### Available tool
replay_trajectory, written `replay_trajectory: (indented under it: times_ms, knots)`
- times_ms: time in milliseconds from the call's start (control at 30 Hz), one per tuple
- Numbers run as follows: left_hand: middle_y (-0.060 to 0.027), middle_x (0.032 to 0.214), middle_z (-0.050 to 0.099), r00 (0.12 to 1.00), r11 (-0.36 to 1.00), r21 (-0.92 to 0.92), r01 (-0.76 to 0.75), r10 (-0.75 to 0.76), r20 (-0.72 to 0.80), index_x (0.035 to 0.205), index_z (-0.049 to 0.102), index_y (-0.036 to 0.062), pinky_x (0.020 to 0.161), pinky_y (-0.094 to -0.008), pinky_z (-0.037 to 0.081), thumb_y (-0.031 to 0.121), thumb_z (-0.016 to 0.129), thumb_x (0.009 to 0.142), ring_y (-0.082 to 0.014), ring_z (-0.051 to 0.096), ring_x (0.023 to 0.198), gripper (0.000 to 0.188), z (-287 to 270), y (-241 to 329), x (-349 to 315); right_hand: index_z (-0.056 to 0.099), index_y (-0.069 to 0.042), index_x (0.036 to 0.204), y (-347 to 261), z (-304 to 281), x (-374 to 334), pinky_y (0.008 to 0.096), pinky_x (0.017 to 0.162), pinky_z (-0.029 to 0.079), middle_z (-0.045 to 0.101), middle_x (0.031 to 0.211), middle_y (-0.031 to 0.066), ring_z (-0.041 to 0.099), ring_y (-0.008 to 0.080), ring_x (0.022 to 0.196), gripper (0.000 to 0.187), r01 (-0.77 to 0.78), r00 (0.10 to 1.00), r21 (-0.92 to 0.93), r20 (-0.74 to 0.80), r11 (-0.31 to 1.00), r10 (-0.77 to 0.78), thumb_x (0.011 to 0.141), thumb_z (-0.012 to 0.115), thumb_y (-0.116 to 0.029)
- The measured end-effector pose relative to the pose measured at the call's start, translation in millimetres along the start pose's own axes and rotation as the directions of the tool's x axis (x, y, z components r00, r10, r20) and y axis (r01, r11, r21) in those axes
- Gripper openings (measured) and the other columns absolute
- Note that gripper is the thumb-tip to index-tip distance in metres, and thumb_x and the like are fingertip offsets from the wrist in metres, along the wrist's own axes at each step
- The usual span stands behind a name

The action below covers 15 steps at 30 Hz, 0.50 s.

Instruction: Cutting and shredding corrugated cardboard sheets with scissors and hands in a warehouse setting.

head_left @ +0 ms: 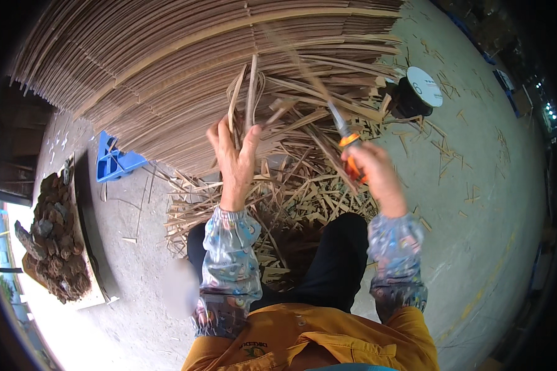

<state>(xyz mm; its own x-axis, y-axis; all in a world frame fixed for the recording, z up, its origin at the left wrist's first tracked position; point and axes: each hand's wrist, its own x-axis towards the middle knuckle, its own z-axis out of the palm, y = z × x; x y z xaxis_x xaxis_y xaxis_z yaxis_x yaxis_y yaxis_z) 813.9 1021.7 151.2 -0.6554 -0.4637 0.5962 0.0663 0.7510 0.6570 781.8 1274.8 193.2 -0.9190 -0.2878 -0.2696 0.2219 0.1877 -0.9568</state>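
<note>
My left hand (234, 154) is closed around a few upright brown strips (252, 86) that look like cardboard, right at the front of a big layered stack (185, 74). Gripped in my right hand (377, 170) is a hand tool (348, 137) with an orange and black handle. Its metal end points up and left toward the stack; motion blurs the tip, so its exact kind is unclear. A loose strip (281, 111) hangs blurred between the hands. Under both hands lies a heap of cut-off strips (309, 201), reaching down between my knees.
A black spool-like drum (414, 93) with a white round top stands right of the stack. On the left are a blue plastic bin (117, 162) and a board bearing rough brown lumps (59, 238). Loose scraps (449, 154) are scattered over the concrete floor (476, 204).
</note>
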Motion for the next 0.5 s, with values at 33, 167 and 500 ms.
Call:
replay_trajectory:
  times_ms: [33, 167, 500]
  knots:
    - [-0.0182, 0.102, 0.044, 0.976, 0.922, -0.332, 0.199, -0.155, 0.153, 0.124, 0.025, -0.0025, 0.084, -0.0428, 0.038, 0.033, 0.068, 0.071, -0.0285, 0.048, 0.094, 0.077, 0, 7, 3, 0.055, 0.001, 0.087, 21, 13, -3, 0.0206, 0.048, 0.042, 0.056, 0.067, 0.0036, 0.053, 0.0092, 0.054, 0.025, -0.073, 0.997, 0.141, -0.002, 0.987, 0.073, 0.081, 0.054, -0.023]
    - [-0.0213, 0.109, 0.043, 0.880, 0.629, -0.628, 0.458, -0.222, 0.420, 0.120, 0.023, -0.0028, 0.091, -0.0392, 0.039, 0.036, 0.073, 0.068, -0.0290, 0.047, 0.102, 0.082, 22, 43, 8, 0.054, 0.000, 0.084, 65, 30, -21, 0.0227, 0.054, 0.042, 0.056, 0.065, 0.0048, 0.054, 0.0122, 0.058, 0.027, -0.121, 0.976, -0.008, 0.180, 0.993, 0.121, 0.084, 0.045, -0.024]
    - [-0.0120, 0.059, 0.053, 0.994, 0.866, -0.493, 0.086, -0.111, -0.021, 0.088, 0.045, 0.0023, 0.046, -0.0321, 0.041, 0.001, 0.051, 0.080, -0.0197, 0.052, 0.051, 0.010, 77, 15, -10, 0.055, 0.001, 0.092, 113, 50, -118, 0.0260, 0.062, 0.047, 0.059, 0.074, 0.0074, 0.058, 0.0152, 0.068, 0.026, -0.324, 0.946, 0.225, 0.061, 0.919, 0.319, 0.086, 0.044, -0.021]
